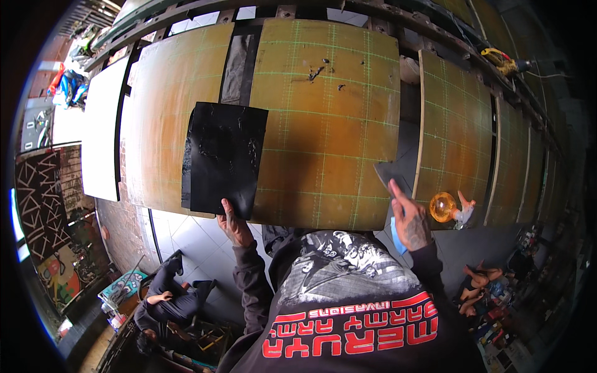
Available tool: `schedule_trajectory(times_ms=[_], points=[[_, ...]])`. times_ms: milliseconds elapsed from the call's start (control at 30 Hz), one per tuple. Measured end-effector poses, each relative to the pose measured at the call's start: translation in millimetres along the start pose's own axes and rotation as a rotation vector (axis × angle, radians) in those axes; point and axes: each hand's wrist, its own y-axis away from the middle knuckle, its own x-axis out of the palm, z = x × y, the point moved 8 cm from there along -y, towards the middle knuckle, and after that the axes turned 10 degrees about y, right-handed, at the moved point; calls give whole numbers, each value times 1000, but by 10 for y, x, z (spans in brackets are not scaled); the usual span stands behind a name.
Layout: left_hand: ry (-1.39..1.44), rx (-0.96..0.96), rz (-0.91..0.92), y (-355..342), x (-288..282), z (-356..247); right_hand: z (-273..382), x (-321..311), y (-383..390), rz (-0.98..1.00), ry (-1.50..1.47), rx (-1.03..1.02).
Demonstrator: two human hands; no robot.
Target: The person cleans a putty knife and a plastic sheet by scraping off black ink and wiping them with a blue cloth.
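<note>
My left hand [234,222] grips the near edge of a black rectangular sheet [225,158], thumb on top. Glossy black smears and ragged marks lie on its upper surface. It overlaps the left edge of a large yellow-brown screen board [329,137] with green grid lines. Black blobs [317,71] lie near the board's far end. Off its near right corner, my right hand [410,221] is closed round a scraper with a flat grey blade [388,176], index finger stretched along it. A blue part [397,236] shows beneath this hand, perhaps its handle.
To the right, a round bottle of orange liquid [443,207] with a pale top rests on another gridded board [454,130]. More boards [180,118] line the metal rack. A yellow power tool [500,62] lies far right. One person [174,304] sits at lower left.
</note>
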Motion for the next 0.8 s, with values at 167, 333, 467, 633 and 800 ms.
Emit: schedule_trajectory(times_ms=[167, 333, 467, 633, 800], points=[[-167, 50, 82, -331, 107, 157, -138, 606, 892, 54, 131, 222], [-364, 145, 144, -500, 102, 212, -155, 858, 1164, 127, 102, 319], [-226, -14, 141, -625, 43, 393, -42, 789, 810, 101, 118, 345], [-104, 21, 126, -392, 305, 222, 71, 473, -220, 38, 205, 207], [-105, 86, 80, -350, 299, 294, -251, 288, -1608, -23, 323, 127]])
